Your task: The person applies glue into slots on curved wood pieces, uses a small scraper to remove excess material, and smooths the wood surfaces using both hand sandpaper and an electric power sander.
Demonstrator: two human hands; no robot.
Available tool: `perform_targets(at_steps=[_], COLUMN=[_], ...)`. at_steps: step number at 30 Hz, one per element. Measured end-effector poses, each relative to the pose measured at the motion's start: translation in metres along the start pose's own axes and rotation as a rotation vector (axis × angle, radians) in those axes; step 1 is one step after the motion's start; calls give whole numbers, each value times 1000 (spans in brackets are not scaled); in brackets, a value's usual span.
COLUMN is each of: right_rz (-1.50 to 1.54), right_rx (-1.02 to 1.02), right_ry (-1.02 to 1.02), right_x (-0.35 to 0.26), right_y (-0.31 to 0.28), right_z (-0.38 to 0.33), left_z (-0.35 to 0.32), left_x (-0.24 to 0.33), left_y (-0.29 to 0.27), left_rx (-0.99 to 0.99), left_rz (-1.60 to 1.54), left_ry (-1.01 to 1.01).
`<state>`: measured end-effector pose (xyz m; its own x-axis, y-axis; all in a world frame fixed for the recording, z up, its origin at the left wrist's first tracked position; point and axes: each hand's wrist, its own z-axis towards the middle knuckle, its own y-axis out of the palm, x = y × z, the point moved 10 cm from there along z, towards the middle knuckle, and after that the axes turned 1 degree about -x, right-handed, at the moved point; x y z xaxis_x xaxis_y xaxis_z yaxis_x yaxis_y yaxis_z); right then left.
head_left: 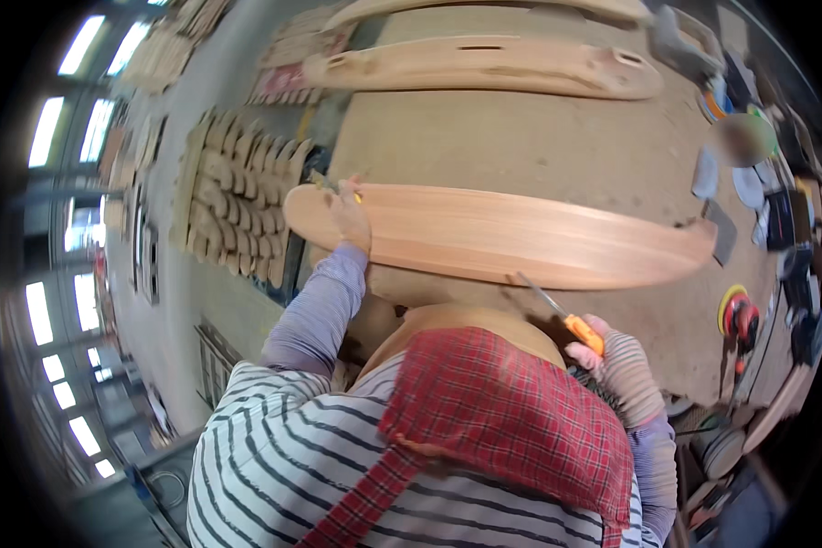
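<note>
A long, smooth wooden board point(502, 233) with a rounded left end and a curled right tip lies across the worktable point(521, 142) in front of me. My left hand point(349, 215) rests at its left part, with a small yellowish thing point(323, 180) at the fingertips, too blurred to name. A bit of yellow also shows beside the fingers. My right hand point(603, 345), at the near side, is closed round an orange-handled screwdriver point(583, 332). Its thin metal shaft points up and left, the tip close to the board's near edge; whether they touch I cannot tell.
Another slotted wooden board point(484, 66) lies farther back. Stacked curved wooden pieces point(242, 196) stand to the left. At the right are a red sander point(742, 315), sanding pads point(747, 185) and a grey bin point(685, 44). A red plaid apron point(511, 411) covers my front.
</note>
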<state>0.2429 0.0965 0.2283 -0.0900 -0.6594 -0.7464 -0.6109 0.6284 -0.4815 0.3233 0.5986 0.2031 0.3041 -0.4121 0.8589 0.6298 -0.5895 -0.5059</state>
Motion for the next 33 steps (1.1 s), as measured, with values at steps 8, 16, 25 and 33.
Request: perform_targets(at_steps=[8, 16, 25, 33], right_rz=[-313, -469, 1150, 179], right_rx=[-43, -155, 594, 1074], right_ry=[-47, -49, 244, 466], right_x=[-145, -218, 35, 194], right_y=[80, 145, 62, -129], right_z=[154, 180, 63, -72], left_z=[46, 46, 22, -85], left_x=[-143, -162, -142, -63], left_y=[-164, -155, -131, 14], left_rx=[347, 217, 118, -484], left_rz=[-265, -360, -523, -464], left_ry=[-235, -346, -533, -496])
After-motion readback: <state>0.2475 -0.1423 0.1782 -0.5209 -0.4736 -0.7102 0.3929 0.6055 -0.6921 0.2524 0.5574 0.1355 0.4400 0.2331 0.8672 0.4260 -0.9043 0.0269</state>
